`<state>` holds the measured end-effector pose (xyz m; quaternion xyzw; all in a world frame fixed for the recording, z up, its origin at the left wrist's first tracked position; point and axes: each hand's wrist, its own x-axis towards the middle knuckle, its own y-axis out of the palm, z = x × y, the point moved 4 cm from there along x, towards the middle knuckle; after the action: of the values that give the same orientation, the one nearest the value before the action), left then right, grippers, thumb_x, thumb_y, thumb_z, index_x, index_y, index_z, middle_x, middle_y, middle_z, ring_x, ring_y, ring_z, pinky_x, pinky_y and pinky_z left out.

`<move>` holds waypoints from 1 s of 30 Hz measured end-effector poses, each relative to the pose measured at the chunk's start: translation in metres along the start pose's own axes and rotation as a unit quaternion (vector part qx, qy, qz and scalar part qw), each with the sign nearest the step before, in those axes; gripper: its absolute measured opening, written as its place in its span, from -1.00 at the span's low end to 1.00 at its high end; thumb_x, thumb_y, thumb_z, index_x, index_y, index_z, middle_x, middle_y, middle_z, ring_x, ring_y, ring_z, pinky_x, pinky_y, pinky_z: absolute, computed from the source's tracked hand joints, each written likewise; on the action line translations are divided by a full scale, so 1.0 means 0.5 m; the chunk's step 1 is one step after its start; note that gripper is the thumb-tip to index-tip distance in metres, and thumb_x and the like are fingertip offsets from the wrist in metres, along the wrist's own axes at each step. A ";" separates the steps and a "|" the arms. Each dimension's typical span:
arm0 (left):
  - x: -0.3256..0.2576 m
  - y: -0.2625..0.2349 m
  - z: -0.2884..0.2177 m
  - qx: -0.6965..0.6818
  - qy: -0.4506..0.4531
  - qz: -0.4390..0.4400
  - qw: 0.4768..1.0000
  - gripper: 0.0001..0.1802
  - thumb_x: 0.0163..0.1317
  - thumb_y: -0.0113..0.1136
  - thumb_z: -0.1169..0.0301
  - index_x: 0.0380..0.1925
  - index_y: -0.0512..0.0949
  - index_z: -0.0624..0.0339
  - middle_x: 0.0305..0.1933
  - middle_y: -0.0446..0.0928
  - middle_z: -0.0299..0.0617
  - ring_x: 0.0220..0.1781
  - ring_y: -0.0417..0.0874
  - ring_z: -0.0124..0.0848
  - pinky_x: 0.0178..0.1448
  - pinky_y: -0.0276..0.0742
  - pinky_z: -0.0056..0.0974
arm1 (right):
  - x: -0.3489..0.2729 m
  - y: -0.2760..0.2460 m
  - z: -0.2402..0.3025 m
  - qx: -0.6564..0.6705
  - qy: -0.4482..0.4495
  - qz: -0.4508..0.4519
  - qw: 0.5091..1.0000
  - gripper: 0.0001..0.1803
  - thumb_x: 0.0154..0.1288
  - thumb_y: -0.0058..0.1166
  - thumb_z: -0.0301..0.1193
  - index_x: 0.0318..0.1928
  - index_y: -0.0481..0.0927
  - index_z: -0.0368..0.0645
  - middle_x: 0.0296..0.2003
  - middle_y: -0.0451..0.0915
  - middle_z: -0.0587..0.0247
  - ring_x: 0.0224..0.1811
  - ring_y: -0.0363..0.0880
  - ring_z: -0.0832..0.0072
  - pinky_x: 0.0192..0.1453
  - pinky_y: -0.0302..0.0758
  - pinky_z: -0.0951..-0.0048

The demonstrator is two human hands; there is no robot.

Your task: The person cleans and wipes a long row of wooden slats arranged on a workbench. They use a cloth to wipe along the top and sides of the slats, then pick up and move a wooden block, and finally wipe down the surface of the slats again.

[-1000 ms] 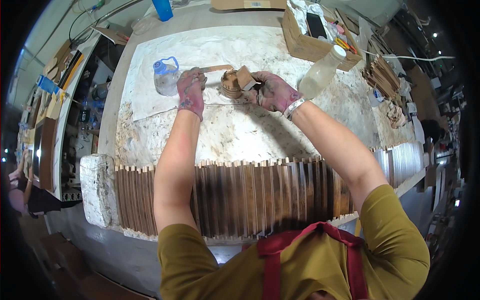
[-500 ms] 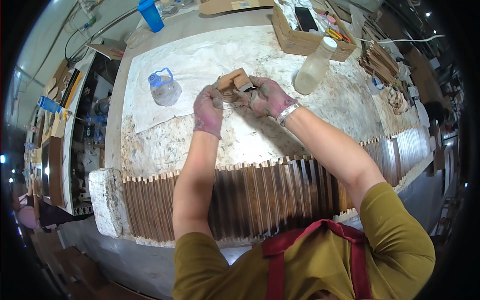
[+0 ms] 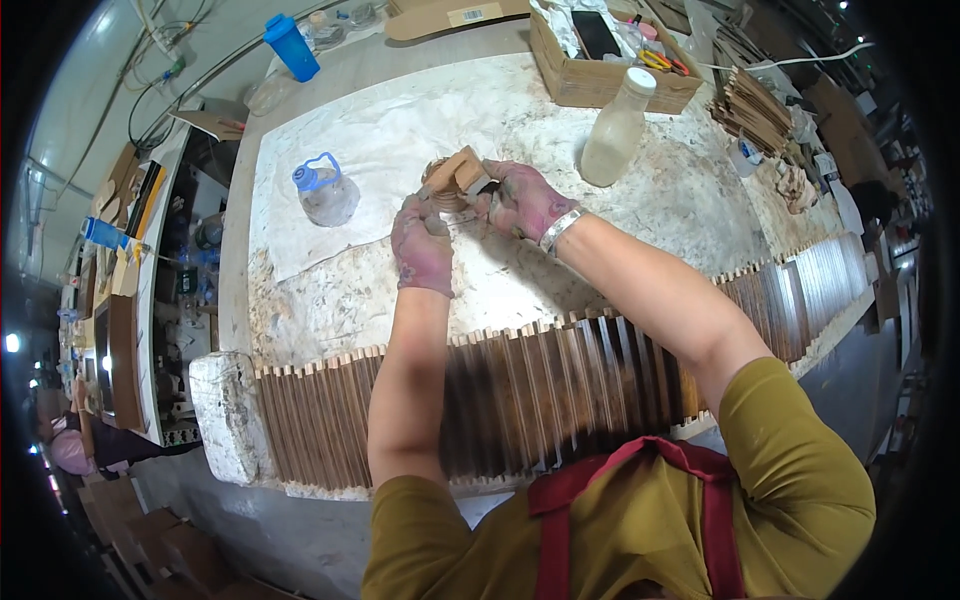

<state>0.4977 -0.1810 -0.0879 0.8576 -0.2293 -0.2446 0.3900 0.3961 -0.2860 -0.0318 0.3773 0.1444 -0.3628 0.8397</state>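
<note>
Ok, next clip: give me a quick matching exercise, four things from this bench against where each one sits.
Things:
1. wooden block
2. small clear jug with blue cap
3. tall milky bottle
4. row of dark wooden slats

Places:
A. along the near edge of the table
B. standing by the cardboard box
C. held between the left hand and right hand
D. on the white sheet, left of the hands

Pairs: 1-C, 2-D, 3-B, 4-A

Hands point(image 3: 470, 215) cover most of wooden piece point(image 3: 458, 172); box point(image 3: 610, 60) contents too small to tell.
</note>
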 end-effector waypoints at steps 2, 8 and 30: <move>0.003 -0.014 0.011 0.000 0.026 0.030 0.999 -0.77 0.41 -0.08 0.45 -0.10 0.52 0.32 -0.17 0.55 -0.23 -0.32 0.46 -0.60 -0.38 0.28 -0.60 | -0.002 -0.002 -0.005 -0.031 -0.003 -0.015 0.999 -0.67 0.56 -0.25 -0.31 0.10 0.40 -0.30 -0.16 0.53 0.04 -0.36 0.54 0.44 -0.22 0.63 0.43; -0.020 0.032 0.011 0.101 0.078 -0.031 0.991 -0.76 0.47 -0.17 0.39 0.02 0.35 0.28 -0.06 0.53 -0.07 -0.12 0.60 -0.32 -0.07 0.56 -0.27 | 0.017 0.016 -0.029 0.061 0.040 0.071 0.995 -0.61 0.56 -0.23 -0.29 0.17 0.35 -0.34 -0.07 0.53 -0.04 -0.33 0.57 0.39 -0.20 0.63 0.43; 0.012 0.095 -0.114 0.617 0.404 0.092 0.669 -0.83 0.21 0.06 0.45 -0.23 0.57 0.20 -0.16 0.54 -0.04 -0.10 0.58 -0.08 -0.01 0.48 -0.12 | 0.064 0.042 0.040 -0.485 -0.288 0.021 0.825 -0.49 0.35 0.09 -0.25 0.22 0.43 -0.24 0.03 0.58 -0.09 0.06 0.57 0.18 0.17 0.45 0.31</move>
<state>0.5268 -0.1807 -0.0191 0.8924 -0.2255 0.3597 -0.1531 0.4331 -0.3072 -0.0239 -0.1975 0.0460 -0.3205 0.9253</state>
